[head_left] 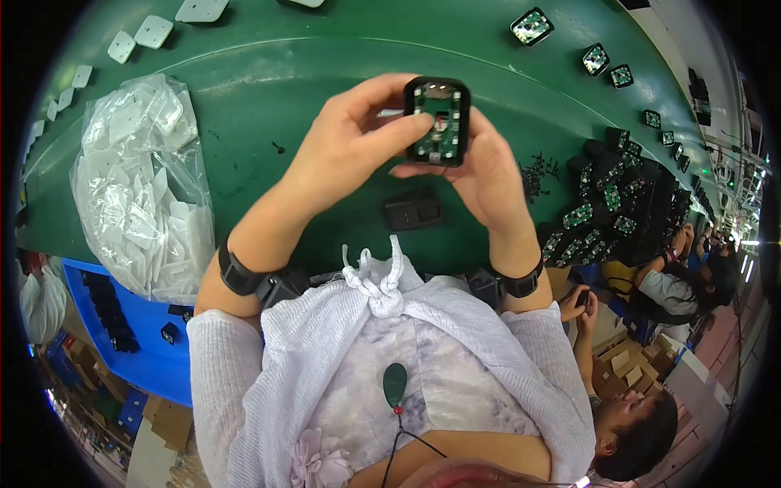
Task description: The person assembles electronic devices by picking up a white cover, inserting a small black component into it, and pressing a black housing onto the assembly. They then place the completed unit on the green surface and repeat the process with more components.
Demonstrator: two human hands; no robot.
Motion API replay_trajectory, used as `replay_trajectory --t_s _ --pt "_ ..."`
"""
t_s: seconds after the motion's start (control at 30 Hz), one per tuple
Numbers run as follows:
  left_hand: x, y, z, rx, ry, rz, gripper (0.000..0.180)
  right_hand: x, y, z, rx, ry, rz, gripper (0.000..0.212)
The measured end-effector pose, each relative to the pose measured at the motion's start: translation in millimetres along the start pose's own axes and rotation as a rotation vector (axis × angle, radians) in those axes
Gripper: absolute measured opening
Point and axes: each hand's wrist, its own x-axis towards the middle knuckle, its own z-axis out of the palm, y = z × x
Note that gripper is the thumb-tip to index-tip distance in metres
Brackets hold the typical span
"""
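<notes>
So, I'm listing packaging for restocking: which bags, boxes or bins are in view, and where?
Clear crumpled plastic bag of white flat pieces: on the green bench, left.
Blue rectangular plastic bin holding black parts: below the bench, lower left.
Brown cardboard boxes: on the floor, lower right.
No screens or signs readable.

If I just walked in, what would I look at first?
Probably the small black rectangular case with a green circuit board inside, held up in the middle by the left hand and right hand over the green table. Next, the clear plastic bag of white flat pieces at left, and the pile of similar black cases at right.
</notes>
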Motion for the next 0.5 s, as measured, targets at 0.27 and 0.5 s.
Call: replay_trajectory --t_s 0.27,0.5 --pt "20 -8 -3 0.517 0.084 0.256 0.04 4 -4 -14 -0.173 0.134 -0.003 0.062" --pt "18 -7 -19 0.337 0.015 0.206 0.043 -2 4 -27 0.279 0.015 0.095 0.068"
